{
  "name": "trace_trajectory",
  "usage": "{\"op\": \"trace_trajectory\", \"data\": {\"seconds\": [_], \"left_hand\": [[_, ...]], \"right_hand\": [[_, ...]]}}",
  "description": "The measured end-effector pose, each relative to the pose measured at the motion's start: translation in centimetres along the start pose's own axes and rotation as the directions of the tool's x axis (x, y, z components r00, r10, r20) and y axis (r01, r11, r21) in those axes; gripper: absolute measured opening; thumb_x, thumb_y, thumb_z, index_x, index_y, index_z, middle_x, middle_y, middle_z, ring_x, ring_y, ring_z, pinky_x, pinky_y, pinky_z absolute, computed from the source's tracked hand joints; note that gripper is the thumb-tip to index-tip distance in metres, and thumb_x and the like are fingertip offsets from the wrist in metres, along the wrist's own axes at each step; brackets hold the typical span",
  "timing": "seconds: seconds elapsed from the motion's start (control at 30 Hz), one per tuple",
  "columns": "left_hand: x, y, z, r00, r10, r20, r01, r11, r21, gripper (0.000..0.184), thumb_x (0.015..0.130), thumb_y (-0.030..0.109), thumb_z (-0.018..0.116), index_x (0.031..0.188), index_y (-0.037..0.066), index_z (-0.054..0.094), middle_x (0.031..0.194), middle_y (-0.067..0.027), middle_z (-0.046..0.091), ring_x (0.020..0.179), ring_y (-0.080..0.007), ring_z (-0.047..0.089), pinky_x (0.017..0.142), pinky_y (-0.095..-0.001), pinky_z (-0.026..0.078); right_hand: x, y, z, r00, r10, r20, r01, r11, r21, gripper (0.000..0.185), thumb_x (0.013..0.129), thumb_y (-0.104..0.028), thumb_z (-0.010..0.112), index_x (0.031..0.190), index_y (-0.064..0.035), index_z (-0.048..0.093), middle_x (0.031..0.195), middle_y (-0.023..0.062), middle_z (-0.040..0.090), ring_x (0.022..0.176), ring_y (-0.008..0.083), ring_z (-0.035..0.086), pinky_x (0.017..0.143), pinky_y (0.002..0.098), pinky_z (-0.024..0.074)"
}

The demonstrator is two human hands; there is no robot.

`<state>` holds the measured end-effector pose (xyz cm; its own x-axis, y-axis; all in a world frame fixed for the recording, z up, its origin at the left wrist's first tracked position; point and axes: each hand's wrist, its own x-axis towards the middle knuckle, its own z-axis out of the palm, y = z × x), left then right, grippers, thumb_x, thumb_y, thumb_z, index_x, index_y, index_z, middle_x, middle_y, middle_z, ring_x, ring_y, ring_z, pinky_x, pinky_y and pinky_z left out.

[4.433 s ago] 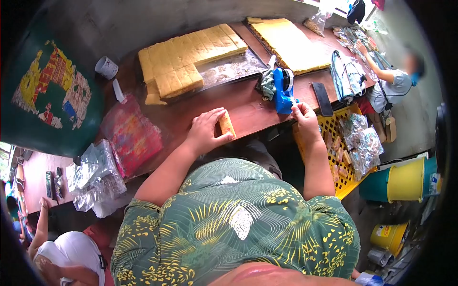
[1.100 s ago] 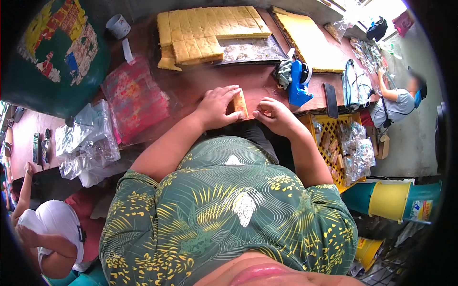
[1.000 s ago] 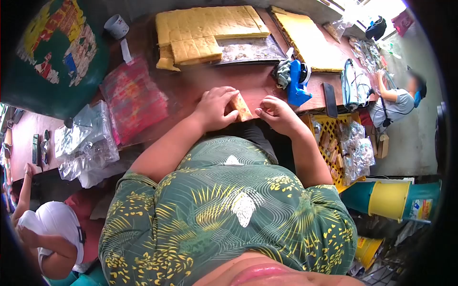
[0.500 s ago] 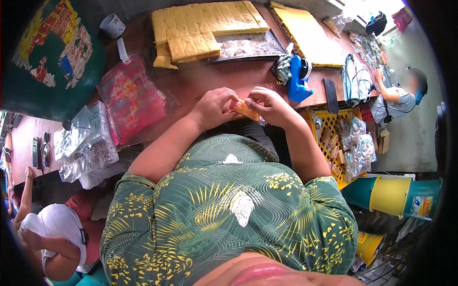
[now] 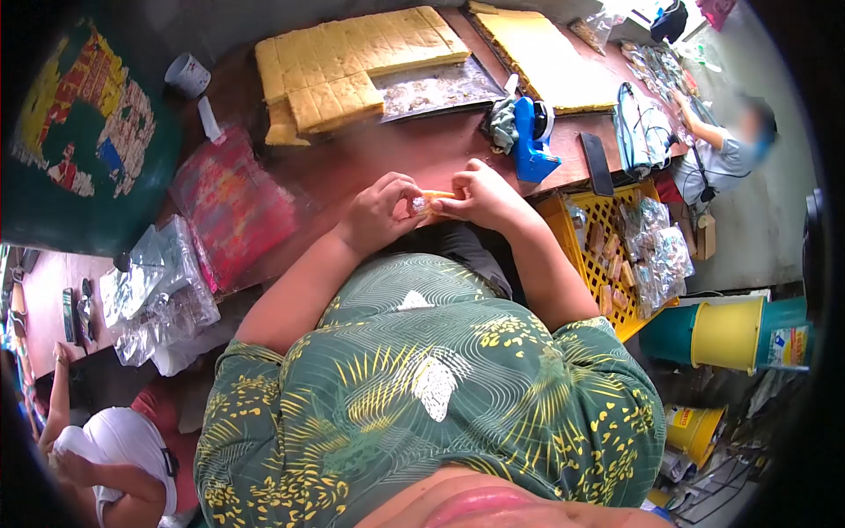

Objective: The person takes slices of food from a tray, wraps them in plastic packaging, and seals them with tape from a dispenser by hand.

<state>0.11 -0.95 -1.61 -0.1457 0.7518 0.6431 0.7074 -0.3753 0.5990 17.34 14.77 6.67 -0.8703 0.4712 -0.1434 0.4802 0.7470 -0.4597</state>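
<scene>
Both my hands meet over the front edge of the table, round a small wrapped piece of yellow cake [image 5: 435, 199]. My left hand [image 5: 382, 211] pinches its left end, where clear wrapping is bunched up. My right hand [image 5: 483, 195] grips the other end, and its fingers hide part of the piece. Beyond them lies a tray [image 5: 449, 91] with cut yellow cake [image 5: 343, 62] on it. A blue tape dispenser [image 5: 534, 145] stands to the right, beside a crumpled grey-green cloth [image 5: 501, 121].
At right are a black phone [image 5: 596, 164], a yellow crate [image 5: 645, 192] with wrapped pieces, and buckets [image 5: 727, 333]. A red-stained sheet [image 5: 233, 207] and clear plastic bags [image 5: 163, 286] lie left. A second cake slab [image 5: 550, 57] sits behind. One co-worker [image 5: 717, 158] is at right, another [image 5: 119, 458] lower left.
The piece has left the tabletop and is now held up, turned sideways, between both hands. My right hand came from the tape dispenser to it. The camera view has shifted.
</scene>
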Motion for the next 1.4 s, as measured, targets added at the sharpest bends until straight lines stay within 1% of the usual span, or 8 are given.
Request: {"op": "trace_trajectory", "data": {"seconds": [0.3, 0.53, 0.6, 0.73, 0.9, 1.1, 1.2, 1.4], "left_hand": [[0.5, -1.4, 0.5, 0.97, -0.194, -0.146, 0.153, 0.955, -0.254, 0.034, 0.082, 0.004, 0.081, 0.11, 0.005, 0.062, 0.105, -0.0075, 0.06, 0.089, -0.0149, 0.063, 0.083, -0.0331, 0.057], [0.1, -2.1, 0.7, 0.958, -0.263, -0.115, 0.22, 0.929, -0.296, 0.036, 0.084, 0.005, 0.081, 0.114, 0.006, 0.06, 0.106, -0.0051, 0.06, 0.091, -0.0124, 0.061, 0.082, -0.0307, 0.054], [0.2, -2.0, 0.6, 0.954, -0.285, -0.094, 0.241, 0.915, -0.324, 0.038, 0.085, 0.003, 0.08, 0.116, 0.007, 0.059, 0.107, -0.0032, 0.06, 0.092, -0.0113, 0.058, 0.085, -0.0295, 0.051], [0.2, -1.8, 0.5, 0.944, -0.325, -0.062, 0.282, 0.887, -0.365, 0.039, 0.085, 0.004, 0.081, 0.117, 0.008, 0.059, 0.106, -0.002, 0.06, 0.092, -0.0102, 0.058, 0.083, -0.0274, 0.051], [0.3, -2.0, 0.4, 0.947, -0.314, -0.061, 0.272, 0.892, -0.362, 0.038, 0.084, 0.006, 0.081, 0.116, 0.007, 0.06, 0.105, -0.003, 0.061, 0.09, -0.011, 0.06, 0.083, -0.0282, 0.052], [0.6, -1.9, 0.1, 0.938, -0.347, -0.018, 0.32, 0.884, -0.341, 0.039, 0.084, 0.008, 0.082, 0.116, 0.007, 0.06, 0.104, -0.0037, 0.061, 0.088, -0.0126, 0.062, 0.081, -0.0289, 0.053], [0.4, -1.9, 0.5, 0.946, -0.323, -0.016, 0.299, 0.893, -0.336, 0.039, 0.085, 0.005, 0.081, 0.117, 0.007, 0.059, 0.104, -0.0021, 0.06, 0.088, -0.0098, 0.057, 0.079, -0.0254, 0.05], [0.4, -1.5, 0.0, 0.924, -0.382, 0.019, 0.362, 0.858, -0.365, 0.039, 0.085, 0.005, 0.081, 0.117, 0.007, 0.059, 0.102, -0.0007, 0.06, 0.088, -0.0081, 0.056, 0.076, -0.0234, 0.048]], "right_hand": [[1.7, 5.2, -3.7, 0.927, -0.114, -0.357, -0.005, 0.949, -0.316, 0.03, 0.085, -0.032, 0.081, 0.1, -0.0096, 0.068, 0.104, 0.0117, 0.066, 0.103, 0.0339, 0.064, 0.091, 0.0451, 0.053], [9.1, 5.9, -7.2, 0.939, 0.281, -0.2, -0.332, 0.58, -0.744, 0.074, 0.082, -0.04, 0.081, 0.145, -0.0096, 0.059, 0.154, 0.02, 0.049, 0.148, 0.0344, 0.036, 0.123, 0.0634, 0.0157], [10.1, 5.3, -8.2, 0.933, 0.357, -0.057, -0.255, 0.537, -0.804, 0.091, 0.077, -0.036, 0.086, 0.149, 0.0064, 0.049, 0.166, 0.0258, 0.027, 0.151, 0.0372, 0.033, 0.125, 0.0612, 0.0183], [12.7, 6.9, -7.4, 0.925, 0.357, -0.133, -0.319, 0.534, -0.783, 0.05, 0.089, -0.025, 0.07, 0.136, -0.0083, 0.068, 0.154, 0.0204, 0.051, 0.155, 0.0423, 0.024, 0.123, 0.0682, 0.012], [9.4, 5.7, -8.4, 0.947, 0.265, -0.182, -0.319, 0.69, -0.65, 0.048, 0.085, -0.014, 0.068, 0.129, 0.0033, 0.065, 0.132, 0.0181, 0.062, 0.124, 0.0369, 0.059, 0.1, 0.0552, 0.0492], [6.3, 7.1, -5.6, 0.995, -0.04, -0.09, -0.026, 0.769, -0.638, 0.021, 0.081, -0.021, 0.069, 0.097, -0.0116, 0.078, 0.107, 0.005, 0.073, 0.113, 0.0272, 0.061, 0.107, 0.0486, 0.0398], [4.3, 3.5, -3.8, 0.993, -0.077, -0.093, 0.002, 0.779, -0.627, 0.027, 0.079, -0.033, 0.074, 0.099, -0.0148, 0.077, 0.107, 0.002, 0.072, 0.115, 0.0239, 0.061, 0.107, 0.0446, 0.0405], [6.6, 2.2, -5.4, 0.992, 0.08, -0.096, -0.099, 0.97, -0.221, 0.055, 0.098, -0.054, 0.059, 0.086, -0.0033, 0.078, 0.088, 0.0226, 0.073, 0.088, 0.0403, 0.071, 0.084, 0.0486, 0.0555]]}}
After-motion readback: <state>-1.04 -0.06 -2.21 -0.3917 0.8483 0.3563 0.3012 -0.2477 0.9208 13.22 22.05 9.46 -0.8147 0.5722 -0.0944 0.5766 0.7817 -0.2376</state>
